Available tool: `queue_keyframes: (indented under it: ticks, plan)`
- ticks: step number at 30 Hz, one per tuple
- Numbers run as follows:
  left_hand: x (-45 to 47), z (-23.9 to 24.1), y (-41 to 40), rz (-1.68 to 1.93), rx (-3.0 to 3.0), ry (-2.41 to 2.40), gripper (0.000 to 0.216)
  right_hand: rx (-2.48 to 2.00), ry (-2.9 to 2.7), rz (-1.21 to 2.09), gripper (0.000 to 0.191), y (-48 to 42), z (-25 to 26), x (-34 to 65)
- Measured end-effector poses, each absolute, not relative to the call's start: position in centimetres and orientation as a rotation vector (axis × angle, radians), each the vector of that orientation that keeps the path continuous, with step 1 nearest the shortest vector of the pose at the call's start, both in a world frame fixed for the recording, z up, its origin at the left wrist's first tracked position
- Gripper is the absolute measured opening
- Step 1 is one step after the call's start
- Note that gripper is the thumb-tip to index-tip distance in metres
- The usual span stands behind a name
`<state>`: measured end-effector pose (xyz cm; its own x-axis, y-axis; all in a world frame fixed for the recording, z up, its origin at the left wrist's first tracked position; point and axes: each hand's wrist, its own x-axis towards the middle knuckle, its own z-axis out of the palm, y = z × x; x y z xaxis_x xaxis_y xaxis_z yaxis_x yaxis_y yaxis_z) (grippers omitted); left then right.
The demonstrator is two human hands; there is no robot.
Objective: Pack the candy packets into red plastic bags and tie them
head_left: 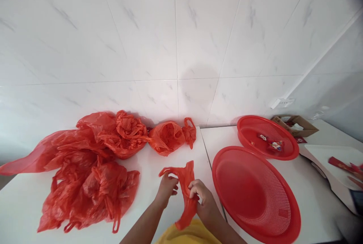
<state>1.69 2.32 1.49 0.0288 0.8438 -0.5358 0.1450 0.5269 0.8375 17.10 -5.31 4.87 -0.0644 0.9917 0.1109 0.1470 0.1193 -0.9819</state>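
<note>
"At the bottom centre of the frame, what are the hands doing?"

"From my distant seat I see the right hand (202, 196), its fingers closed on a thin red plastic bag (185, 181) with a looped handle. The left hand (167, 191) is just beside it, fingers curled, the handle running over them. I can't tell whether those fingers actually pinch it."

"So where exactly is the bag?"

"Between the two hands, bunched lengthwise over the white table (150, 176), its lower end in front of yellow clothing (190, 235)."

"And over on the left?"

"I've got a big heap of crumpled translucent red plastic bags (93, 183). Nearer the middle, by the pale tiled wall (141, 39), sits a rounded red bag with a gaping mouth (167, 138), then a small red bag with a loop (189, 132)."

"Right side?"

"I see a large round red plastic basket (246, 183); behind it a second red basket (249, 138) holds small printed packets (275, 145). Beyond are an open brown cardboard box (310, 130) and a white flat-topped device (320, 153) carrying red strips (340, 163)."
</note>
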Motion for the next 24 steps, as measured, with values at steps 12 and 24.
queue_keyframes:
  ticks: [12, 24]
  plan:
    - [-1.2, 2.4, 3.4, 0.898, 1.337, 1.481, 0.04, -1.341, -1.487, 1.054, 0.021, -5.8, 3.0, 19.5]
    - [-1.7, 4.9, 4.2, 0.75, 1.639, 1.579, 0.03, -1.524, -1.554, 0.935, 0.023, -5.0, 1.5, 22.5]
